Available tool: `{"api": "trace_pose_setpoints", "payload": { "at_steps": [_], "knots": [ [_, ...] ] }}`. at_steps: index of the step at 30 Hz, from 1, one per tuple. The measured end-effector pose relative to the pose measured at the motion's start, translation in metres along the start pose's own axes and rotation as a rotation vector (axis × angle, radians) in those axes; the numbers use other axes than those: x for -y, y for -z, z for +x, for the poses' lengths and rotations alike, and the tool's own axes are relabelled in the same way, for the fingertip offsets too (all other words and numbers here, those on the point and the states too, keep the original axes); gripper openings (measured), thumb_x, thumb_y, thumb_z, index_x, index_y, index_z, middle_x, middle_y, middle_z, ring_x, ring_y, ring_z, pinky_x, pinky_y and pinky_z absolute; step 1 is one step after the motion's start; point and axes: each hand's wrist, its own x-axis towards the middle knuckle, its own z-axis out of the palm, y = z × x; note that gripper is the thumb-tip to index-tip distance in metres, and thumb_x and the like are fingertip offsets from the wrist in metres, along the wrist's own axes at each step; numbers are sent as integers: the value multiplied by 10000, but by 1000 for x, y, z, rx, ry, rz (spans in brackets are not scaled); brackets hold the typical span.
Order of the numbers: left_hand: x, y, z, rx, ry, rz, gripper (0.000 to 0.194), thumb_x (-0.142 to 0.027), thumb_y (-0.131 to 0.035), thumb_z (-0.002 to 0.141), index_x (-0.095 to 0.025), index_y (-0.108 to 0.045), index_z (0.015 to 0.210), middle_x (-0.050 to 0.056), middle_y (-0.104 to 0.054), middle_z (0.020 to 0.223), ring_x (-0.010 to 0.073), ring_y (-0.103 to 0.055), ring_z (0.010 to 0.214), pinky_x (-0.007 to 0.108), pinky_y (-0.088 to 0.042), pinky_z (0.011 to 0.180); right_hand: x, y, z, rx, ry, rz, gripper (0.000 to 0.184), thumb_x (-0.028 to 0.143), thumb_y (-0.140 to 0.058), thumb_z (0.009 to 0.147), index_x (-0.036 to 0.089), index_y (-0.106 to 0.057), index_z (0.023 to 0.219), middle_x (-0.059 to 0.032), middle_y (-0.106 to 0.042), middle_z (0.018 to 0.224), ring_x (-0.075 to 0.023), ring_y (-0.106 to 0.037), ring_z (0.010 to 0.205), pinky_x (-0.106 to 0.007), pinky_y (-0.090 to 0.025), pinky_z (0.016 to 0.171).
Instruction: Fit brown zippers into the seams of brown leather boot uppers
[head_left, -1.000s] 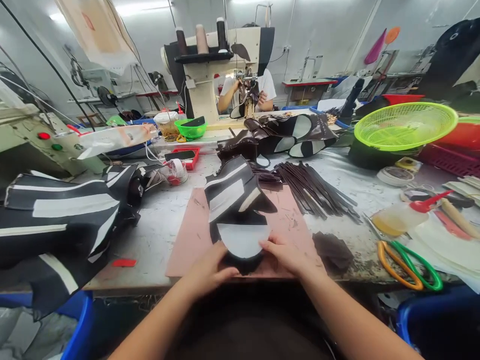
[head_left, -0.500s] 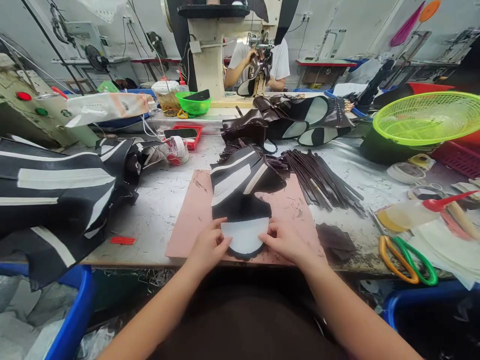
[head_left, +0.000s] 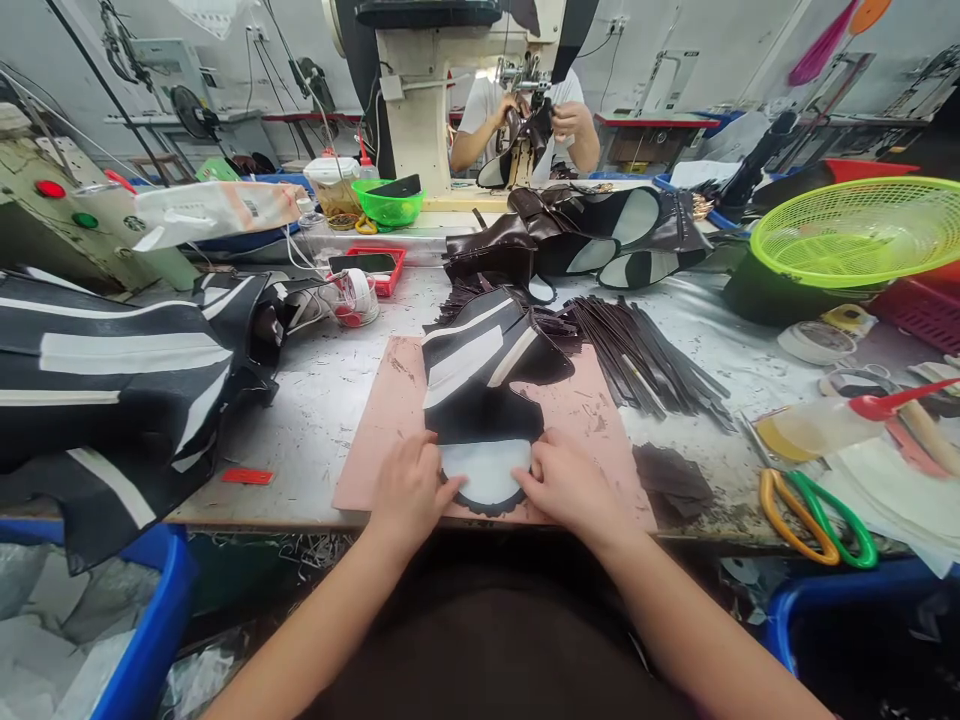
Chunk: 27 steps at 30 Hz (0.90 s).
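Observation:
A black leather shoe upper piece with white stripes lies on a pink cutting mat at the bench's near edge. Its near end carries a white rounded patch with a scalloped black border. My left hand presses the patch's left edge with its fingers curled down on it. On the patch's right edge my right hand does the same. Both hands pinch the piece flat against the mat.
A pile of black striped pieces fills the left. Dark strips fan out right of the mat, with a glue bottle, scissors and a green basket beyond. More uppers lie behind. A person works at a sewing machine opposite.
The view tilted down early on, then held. My hands slid inward along the white patch and now cover more of its top edge, pressing it down.

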Motion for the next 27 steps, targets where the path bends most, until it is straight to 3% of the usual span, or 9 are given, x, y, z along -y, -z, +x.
{"api": "trace_pose_setpoints", "payload": {
  "at_steps": [3, 6, 8, 15, 18, 20, 22, 24, 27],
  "knots": [
    [-4, -2, -2, 3, -195, 78, 185, -208, -490, 824, -169, -607, 961, 124, -568, 1170, 302, -505, 1098, 445, -454, 871, 0, -5, -5, -129, 105, -103, 171, 267, -538, 768, 132, -610, 844, -148, -570, 1009, -288, -523, 951, -413, -424, 798],
    [-5, -6, 0, 197, -411, 8, 357, -94, -382, 835, -157, -544, 1147, 88, -567, 1198, 251, -468, 1164, 389, -433, 938, 0, -26, -8, -210, 439, -91, 364, 99, -397, 791, 124, -556, 1117, -137, -499, 1254, -269, -417, 1180, -436, -331, 975],
    [-3, -5, 3, 305, -423, -28, 394, -115, -382, 836, -125, -496, 1213, 89, -537, 1237, 244, -447, 1187, 377, -415, 968, 1, -41, -9, -188, 543, -66, 447, 111, -358, 814, 103, -461, 1249, -125, -462, 1313, -243, -376, 1236, -431, -297, 1022],
    [5, 13, 0, 504, -344, -58, 553, -310, -425, 846, -271, -249, 1370, 0, -265, 1424, 277, -227, 1312, 495, -232, 1058, 4, -49, -9, -111, 393, -115, 627, 479, -418, 841, 123, -341, 1352, -190, -264, 1415, -304, -238, 1306, -491, -253, 1032],
    [12, 21, 11, 577, -339, -103, 514, -449, -392, 865, -269, -321, 1342, 21, -351, 1388, 266, -303, 1282, 443, -299, 1031, 0, -42, -7, -9, 412, -124, 811, 630, -444, 756, 133, -285, 1376, -206, -195, 1431, -317, -174, 1320, -512, -207, 1042],
    [16, 26, 29, 546, -289, -94, 411, -419, -369, 882, -241, -483, 1235, 43, -524, 1257, 233, -460, 1178, 371, -393, 961, -4, -38, -4, 45, 459, -128, 977, 693, -528, 641, 134, -245, 1389, -211, -162, 1438, -326, -144, 1326, -509, -192, 1048],
    [14, 29, 50, 412, -314, -52, 332, -313, -355, 893, -204, -589, 1102, 63, -604, 1148, 218, -523, 1108, 346, -414, 930, -8, -33, -3, 57, 497, -142, 1020, 651, -617, 588, 159, -231, 1394, -194, -174, 1443, -321, -146, 1328, -496, -191, 1052],
    [5, 29, 70, 295, -487, -14, 327, -186, -348, 873, -172, -594, 1088, 80, -566, 1201, 220, -454, 1182, 376, -338, 1004, -7, -27, -5, 51, 524, -183, 914, 519, -666, 630, 176, -272, 1380, -181, -234, 1432, -319, -200, 1316, -485, -222, 1041],
    [-15, 22, 92, 298, -708, 80, 383, -136, -376, 839, -100, -512, 1194, 126, -449, 1315, 239, -322, 1275, 420, -226, 1064, 6, -18, -18, 29, 551, -289, 600, 274, -566, 753, 112, -405, 1308, -237, -392, 1331, -349, -394, 1212, -498, -333, 957]
  ]
}}
